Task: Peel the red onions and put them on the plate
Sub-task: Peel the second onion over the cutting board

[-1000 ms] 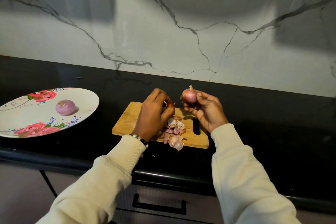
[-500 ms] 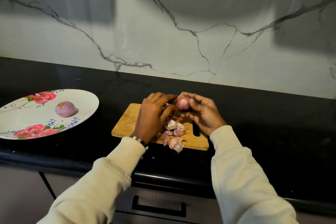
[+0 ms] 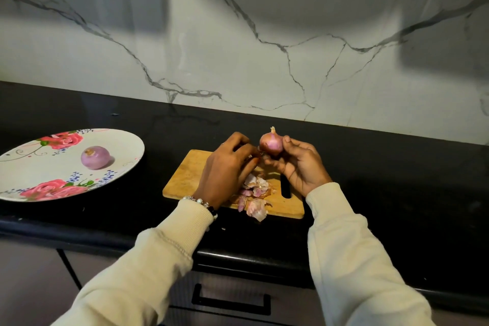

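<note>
Head view: R hand (image 3: 300,167) round half-peeled onion (image 3: 271,143), L hand (image 3: 227,169) pinching skin beside it, over board (image 3: 185,177).

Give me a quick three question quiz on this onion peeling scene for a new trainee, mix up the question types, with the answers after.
1. True or false: the plate holds one peeled onion.
2. Multiple choice: where does the pile of skins lie? A) on the plate B) on the cutting board C) on the bare counter
3. Fill in: the right hand holds an onion above the ____.

Key
1. True.
2. B.
3. Cutting board; its dry tip points up, and the left hand, fingers curled, is at its lower side.
</note>
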Available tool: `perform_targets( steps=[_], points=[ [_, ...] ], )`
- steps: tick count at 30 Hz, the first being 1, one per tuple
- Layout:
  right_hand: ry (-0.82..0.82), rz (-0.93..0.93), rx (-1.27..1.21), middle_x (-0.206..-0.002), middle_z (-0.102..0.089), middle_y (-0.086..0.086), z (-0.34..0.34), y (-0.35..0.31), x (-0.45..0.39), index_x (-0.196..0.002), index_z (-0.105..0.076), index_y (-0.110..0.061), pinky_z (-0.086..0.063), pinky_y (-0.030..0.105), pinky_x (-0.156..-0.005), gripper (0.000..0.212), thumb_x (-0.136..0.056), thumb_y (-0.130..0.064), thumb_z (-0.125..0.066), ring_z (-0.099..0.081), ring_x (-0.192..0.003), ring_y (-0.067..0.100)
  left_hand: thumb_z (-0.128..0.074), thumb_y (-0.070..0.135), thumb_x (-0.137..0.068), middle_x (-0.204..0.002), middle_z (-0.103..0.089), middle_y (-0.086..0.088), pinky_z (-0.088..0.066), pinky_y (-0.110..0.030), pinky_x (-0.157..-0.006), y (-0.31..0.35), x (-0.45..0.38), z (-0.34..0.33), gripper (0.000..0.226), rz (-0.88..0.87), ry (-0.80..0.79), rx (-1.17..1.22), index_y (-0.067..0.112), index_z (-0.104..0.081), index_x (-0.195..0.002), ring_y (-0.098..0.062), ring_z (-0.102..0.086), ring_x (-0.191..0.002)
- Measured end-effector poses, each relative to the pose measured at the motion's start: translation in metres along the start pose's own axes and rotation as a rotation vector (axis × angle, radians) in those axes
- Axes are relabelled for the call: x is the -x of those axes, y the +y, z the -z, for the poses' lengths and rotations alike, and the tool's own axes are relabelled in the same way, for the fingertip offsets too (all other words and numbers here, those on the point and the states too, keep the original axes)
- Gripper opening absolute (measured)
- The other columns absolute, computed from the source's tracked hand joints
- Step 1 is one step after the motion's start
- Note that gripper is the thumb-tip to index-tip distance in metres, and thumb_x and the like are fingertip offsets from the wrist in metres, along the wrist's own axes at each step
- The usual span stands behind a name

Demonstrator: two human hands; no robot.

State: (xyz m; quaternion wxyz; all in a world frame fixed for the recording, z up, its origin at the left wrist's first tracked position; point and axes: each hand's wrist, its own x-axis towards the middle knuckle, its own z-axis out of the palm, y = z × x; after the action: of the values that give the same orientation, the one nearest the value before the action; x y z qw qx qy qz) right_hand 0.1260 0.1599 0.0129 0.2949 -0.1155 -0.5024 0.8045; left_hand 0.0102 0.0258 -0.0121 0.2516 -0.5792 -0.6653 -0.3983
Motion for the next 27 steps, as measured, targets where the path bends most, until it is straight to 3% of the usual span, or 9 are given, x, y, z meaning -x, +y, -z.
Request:
perform_targets(
  steps=[3, 8, 11, 17, 19, 23, 27],
  points=[
    [0.000, -0.002, -0.004, -0.096, -0.070, 0.028, 0.0025, -0.0014, -0.0003, -0.107, -0.062, 0.006, -0.059, 0.031, -0.058, 0.029, -0.103, -0.016, -0.044, -0.070, -0.069, 0.028, -0.070, 0.016, -0.088, -0.104, -0.060, -0.010, -0.054, -0.035, -0.067, -0.0042, 0.0005, -0.0027, 0.016, 0.038, -0.003, -0.034, 0.007, -0.073, -0.101, -0.022, -0.061, -0.084],
    [-0.006, -0.010, 0.041, -0.092, -0.071, 0.025, 0.0018, -0.0001, 0.0000, -0.107, -0.064, 0.004, -0.058, 0.031, -0.057, 0.029, -0.103, -0.017, -0.044, -0.068, -0.068, 0.028, -0.050, 0.039, -0.090, -0.100, -0.064, -0.007, -0.046, -0.040, -0.072, -0.0068, -0.0006, -0.0044, 0.038, 0.064, 0.061, -0.118, 0.012, -0.076, -0.093, -0.024, -0.058, -0.091],
    [-0.010, -0.015, 0.075, -0.091, -0.072, 0.023, 0.0020, 0.0008, -0.0003, -0.107, -0.064, 0.005, -0.059, 0.030, -0.057, 0.028, -0.102, -0.017, -0.046, -0.070, -0.068, 0.026, -0.051, 0.034, -0.090, -0.100, -0.062, -0.007, -0.042, -0.036, -0.071, -0.0040, -0.0005, -0.0043, 0.031, 0.060, 0.147, -0.101, 0.013, -0.071, -0.100, -0.023, -0.056, -0.092],
    [-0.079, -0.066, 0.080, -0.096, -0.073, 0.020, -0.0024, 0.0033, 0.0025, -0.106, -0.067, 0.005, -0.061, 0.030, -0.065, 0.028, -0.098, -0.017, -0.052, -0.073, -0.081, 0.026, -0.061, 0.023, -0.089, -0.104, -0.061, -0.003, -0.050, -0.042, -0.074, -0.0027, -0.0031, -0.0064, 0.019, 0.002, 0.108, 0.036, 0.013, -0.065, -0.104, -0.018, -0.056, -0.095],
    [-0.090, -0.077, 0.100, -0.094, -0.073, 0.022, -0.0038, 0.0039, 0.0035, -0.104, -0.067, 0.007, -0.061, 0.031, -0.068, 0.028, -0.098, -0.017, -0.051, -0.073, -0.081, 0.028, -0.068, 0.014, -0.087, -0.101, -0.061, -0.002, -0.051, -0.037, -0.076, -0.0021, -0.0034, -0.0046, 0.013, 0.025, 0.119, 0.087, 0.011, -0.064, -0.099, -0.014, -0.056, -0.091],
    [-0.092, -0.092, 0.104, -0.093, -0.072, 0.025, -0.0054, 0.0041, 0.0043, -0.108, -0.064, 0.010, -0.062, 0.035, -0.072, 0.031, -0.097, -0.017, -0.052, -0.073, -0.079, 0.032, -0.073, 0.002, -0.083, -0.097, -0.062, -0.002, -0.043, -0.008, -0.079, -0.0002, -0.0037, -0.0014, 0.015, 0.038, 0.129, 0.121, 0.008, -0.066, -0.094, 0.000, -0.052, -0.087],
    [-0.114, -0.102, 0.112, -0.091, -0.072, 0.025, -0.0056, 0.0034, 0.0059, -0.104, -0.066, 0.007, -0.061, 0.033, -0.070, 0.031, -0.100, -0.018, -0.049, -0.073, -0.073, 0.033, -0.074, 0.000, -0.081, -0.097, -0.064, -0.005, -0.038, -0.002, -0.081, -0.0018, -0.0033, -0.0019, 0.013, 0.037, 0.143, 0.109, 0.006, -0.067, -0.090, 0.000, -0.052, -0.089]
  ],
)
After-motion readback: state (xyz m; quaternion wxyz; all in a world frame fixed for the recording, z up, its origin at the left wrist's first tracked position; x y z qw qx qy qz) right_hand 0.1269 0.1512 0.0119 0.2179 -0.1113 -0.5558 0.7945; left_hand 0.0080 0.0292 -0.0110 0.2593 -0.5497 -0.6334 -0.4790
